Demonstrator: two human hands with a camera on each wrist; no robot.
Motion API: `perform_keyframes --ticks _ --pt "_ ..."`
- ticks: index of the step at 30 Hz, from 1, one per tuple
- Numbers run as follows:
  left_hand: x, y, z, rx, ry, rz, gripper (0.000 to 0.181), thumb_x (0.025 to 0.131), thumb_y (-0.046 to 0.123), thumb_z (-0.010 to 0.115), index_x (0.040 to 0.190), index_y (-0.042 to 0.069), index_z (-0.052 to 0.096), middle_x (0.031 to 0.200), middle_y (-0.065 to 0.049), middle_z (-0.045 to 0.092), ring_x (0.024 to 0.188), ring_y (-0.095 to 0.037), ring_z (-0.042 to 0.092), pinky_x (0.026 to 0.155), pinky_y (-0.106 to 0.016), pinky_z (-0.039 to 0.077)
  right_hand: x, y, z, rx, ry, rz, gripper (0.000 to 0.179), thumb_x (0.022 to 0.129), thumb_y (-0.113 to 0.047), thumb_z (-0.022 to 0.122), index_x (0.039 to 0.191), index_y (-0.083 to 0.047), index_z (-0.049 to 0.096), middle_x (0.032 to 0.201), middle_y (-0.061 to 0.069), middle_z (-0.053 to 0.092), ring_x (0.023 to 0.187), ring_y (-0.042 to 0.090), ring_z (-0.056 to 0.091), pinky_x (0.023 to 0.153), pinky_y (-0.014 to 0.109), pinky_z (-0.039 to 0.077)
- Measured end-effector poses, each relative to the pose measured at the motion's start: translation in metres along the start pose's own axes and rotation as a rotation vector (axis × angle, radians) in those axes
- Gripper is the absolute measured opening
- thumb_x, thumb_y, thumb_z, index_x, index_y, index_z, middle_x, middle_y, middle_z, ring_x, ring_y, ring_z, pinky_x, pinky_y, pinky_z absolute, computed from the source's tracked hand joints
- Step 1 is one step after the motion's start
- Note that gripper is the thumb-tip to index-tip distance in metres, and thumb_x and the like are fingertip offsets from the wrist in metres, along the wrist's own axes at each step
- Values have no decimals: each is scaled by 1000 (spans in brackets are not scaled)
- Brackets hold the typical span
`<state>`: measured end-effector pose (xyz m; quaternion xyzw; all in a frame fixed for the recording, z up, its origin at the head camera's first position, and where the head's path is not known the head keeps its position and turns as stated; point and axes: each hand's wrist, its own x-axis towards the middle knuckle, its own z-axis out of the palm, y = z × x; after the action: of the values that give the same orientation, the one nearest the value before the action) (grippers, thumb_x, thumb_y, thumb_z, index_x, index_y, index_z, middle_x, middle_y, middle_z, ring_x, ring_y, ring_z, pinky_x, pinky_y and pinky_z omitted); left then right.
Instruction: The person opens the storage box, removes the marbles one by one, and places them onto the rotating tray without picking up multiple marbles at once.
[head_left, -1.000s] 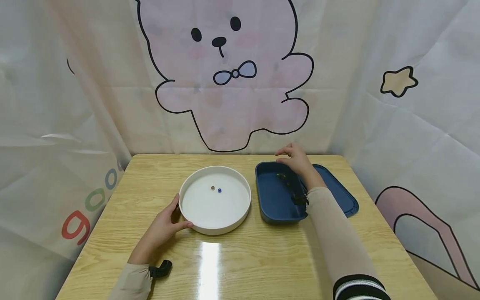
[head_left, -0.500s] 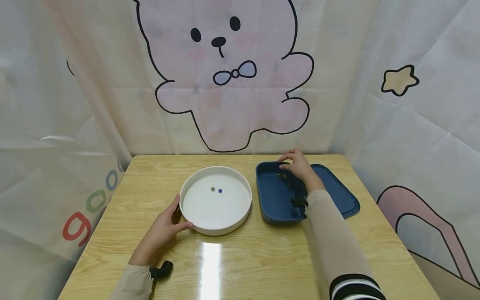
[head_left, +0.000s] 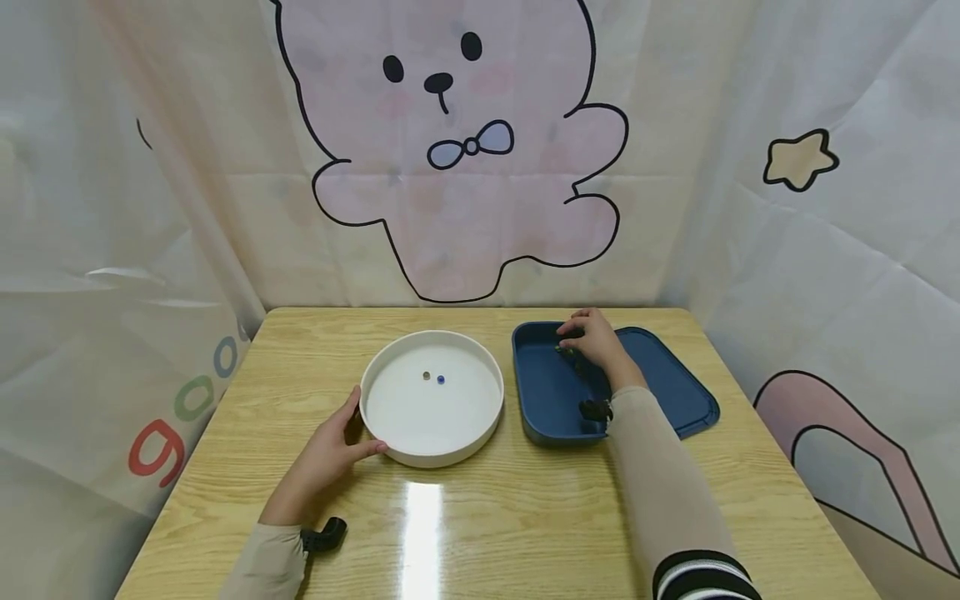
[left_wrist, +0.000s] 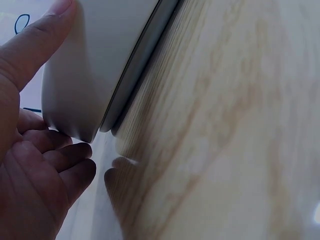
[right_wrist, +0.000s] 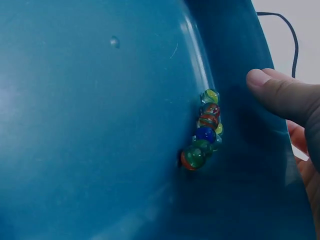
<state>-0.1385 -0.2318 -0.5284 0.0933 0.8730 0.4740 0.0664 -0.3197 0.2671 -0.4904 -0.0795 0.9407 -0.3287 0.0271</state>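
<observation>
My left hand (head_left: 330, 450) holds the round white dish (head_left: 431, 454) at its near left side, with the thumb at the front of the rim and the fingers around the wall. In the dish lie a blue marble (head_left: 441, 379) and a brownish marble (head_left: 427, 376). My right hand (head_left: 596, 340) hangs over the back of the dark blue box (head_left: 543, 400), thumb and forefinger apart. Against the box's wall rests a row of several glass marbles (right_wrist: 205, 134), green, red, blue and yellow. In the right wrist view the thumb (right_wrist: 260, 78) is above them, touching none.
A dark blue lid (head_left: 675, 383) lies on the wooden table (head_left: 510, 525), right of the box and partly behind the right arm. A curtain (head_left: 465, 242) printed with a bear hangs at the table's back edge. Black cameras sit at both wrists.
My right hand has come down and slightly nearer, from above the box's back rim toward its inside. The left hand and the dish have stayed put.
</observation>
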Motion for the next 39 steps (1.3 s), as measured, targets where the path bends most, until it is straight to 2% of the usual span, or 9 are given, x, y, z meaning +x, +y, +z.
perform_keyframes --ticks 9,15,24,30,39 --pt "0 -2 1 5 -2 -19 120 81 49 85 166 12 8 171 -12 12 157 -37 12 124 -62 18 -2 5 -1 -36 -9 28 21 91 -14 80 111 -9 78 149 21 40 137 45 39 114 62 34" --pt "2 2 -2 6 5 -1 122 79 53 84 166 11 9 171 -11 13 157 -35 13 125 -60 18 -2 6 1 -50 -3 69 20 91 -15 79 111 -10 78 149 19 40 137 43 41 113 62 35" --pt "0 -1 -2 -6 -1 1 118 82 43 86 165 6 9 171 -14 12 157 -37 14 125 -60 17 -6 3 5 -64 -47 95 20 92 -16 79 111 -10 79 150 21 38 139 44 38 114 63 35" --pt "-2 -3 -2 11 6 -15 121 80 51 85 166 11 9 171 -13 13 157 -37 15 124 -60 19 -5 -1 7 -129 -72 82 20 92 -17 79 111 -11 79 154 22 35 140 47 37 112 64 36" --pt "0 -1 -3 17 6 -6 121 80 48 86 165 8 9 170 -14 14 156 -38 16 124 -60 19 -3 -1 6 -198 -88 89 21 90 -18 81 110 -12 80 154 23 36 140 46 38 113 63 36"
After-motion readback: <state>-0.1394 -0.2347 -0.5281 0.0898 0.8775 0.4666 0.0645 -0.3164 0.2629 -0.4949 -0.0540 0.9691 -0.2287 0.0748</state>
